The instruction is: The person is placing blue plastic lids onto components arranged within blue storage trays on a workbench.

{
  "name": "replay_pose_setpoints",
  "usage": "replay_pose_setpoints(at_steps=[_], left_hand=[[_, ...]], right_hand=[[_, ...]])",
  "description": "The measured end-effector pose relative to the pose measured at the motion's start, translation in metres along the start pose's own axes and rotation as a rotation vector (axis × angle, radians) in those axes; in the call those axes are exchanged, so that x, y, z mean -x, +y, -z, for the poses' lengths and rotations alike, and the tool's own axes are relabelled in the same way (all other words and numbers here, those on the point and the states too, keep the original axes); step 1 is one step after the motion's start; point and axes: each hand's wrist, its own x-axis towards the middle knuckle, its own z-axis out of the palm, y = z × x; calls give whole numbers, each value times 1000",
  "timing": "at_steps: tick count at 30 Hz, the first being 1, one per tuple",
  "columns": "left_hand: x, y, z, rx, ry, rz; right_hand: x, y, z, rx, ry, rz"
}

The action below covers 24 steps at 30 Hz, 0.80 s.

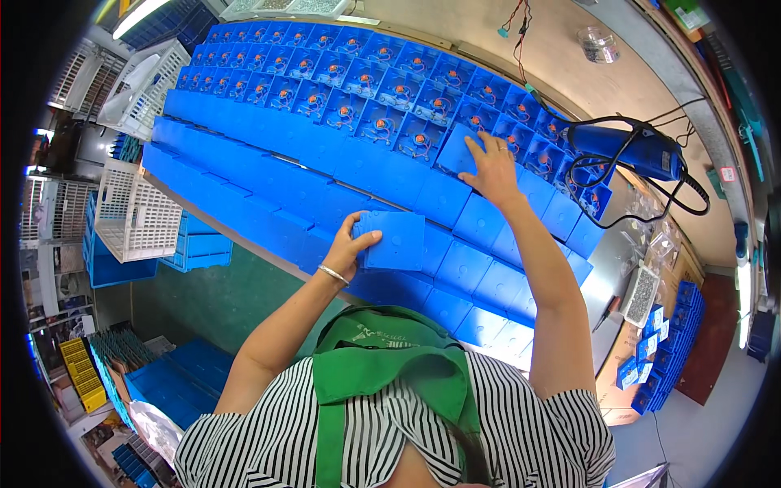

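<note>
My left hand is closed on a stack of flat square blue covers, held above the rows near the bench's front edge. Farther right, my right hand rests with fingers spread on a blue cover that lies slightly tilted over one of the boxes. Behind it stand rows of open blue boxes, each with an orange part and thin wires inside. Nearer to me, several rows of boxes carry flat blue covers.
A blue handheld power tool with a black cord lies over the boxes at the right. White plastic crates stand at the left. A tray of small parts sits at the bench's right end, near stacked blue boxes. Wires hang at the back.
</note>
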Motion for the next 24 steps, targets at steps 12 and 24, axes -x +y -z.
replay_pose_setpoints(at_steps=[12,24], left_hand=[[-11,13,25,43,3,20],[-10,35,28,252,-125,77]], right_hand=[[-4,-12,-12,75,-141,-40],[-5,6,-18,-28,-185,-35]])
